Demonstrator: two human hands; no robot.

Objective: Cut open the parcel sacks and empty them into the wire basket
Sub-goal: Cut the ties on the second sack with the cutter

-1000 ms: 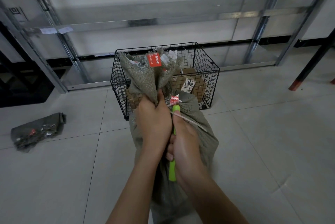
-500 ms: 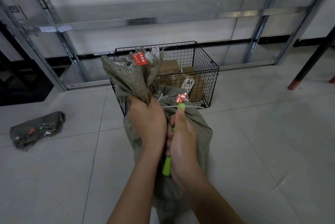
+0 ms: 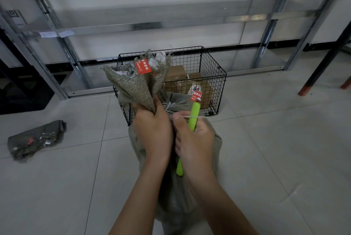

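Left hand [image 3: 152, 132] gripping sack [image 3: 133, 86] neck, right hand [image 3: 195, 143] holding cutter [image 3: 193, 118] (green)

We see a grey-green woven sack [image 3: 175, 196] standing upright at the lower centre of the frame. Its neck is bunched in the left hand [image 3: 153, 132] and flares above into a frayed mouth bearing a red tag [image 3: 142, 67]. The right hand [image 3: 195, 143] holds a green cutter [image 3: 193, 118] upright against the neck. A thin white tie [image 3: 182, 117] crosses it, and a second red tag [image 3: 196, 95] sits at its tip. Just behind, at centre, stands the black wire basket [image 3: 212, 60] with brown cardboard boxes [image 3: 175, 73] inside. At the left edge we find a flat sack [image 3: 36, 137], crumpled on the floor.
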